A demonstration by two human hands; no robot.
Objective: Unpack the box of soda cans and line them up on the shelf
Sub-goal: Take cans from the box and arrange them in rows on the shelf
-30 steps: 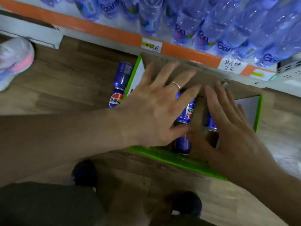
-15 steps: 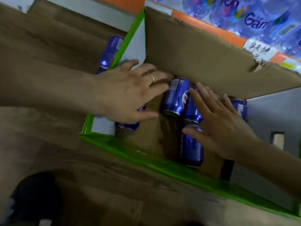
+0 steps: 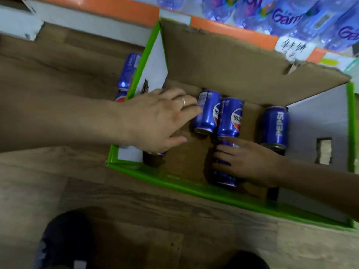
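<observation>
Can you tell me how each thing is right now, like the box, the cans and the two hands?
box: open, flaps up, on the floor
can by left hand: in box, fingertips touching it
middle can: in box, untouched
Pepsi can: in box, alone, untouched
near can: under right hand
left hand: fingers straight
right hand: gripping near can
can outside box: lying on floor

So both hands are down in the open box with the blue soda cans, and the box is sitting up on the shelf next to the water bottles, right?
Not quite. Both hands, left and right, are in the open box with the blue soda cans, but the head view shows the box on the wooden floor, below the shelf of water bottles.
</observation>
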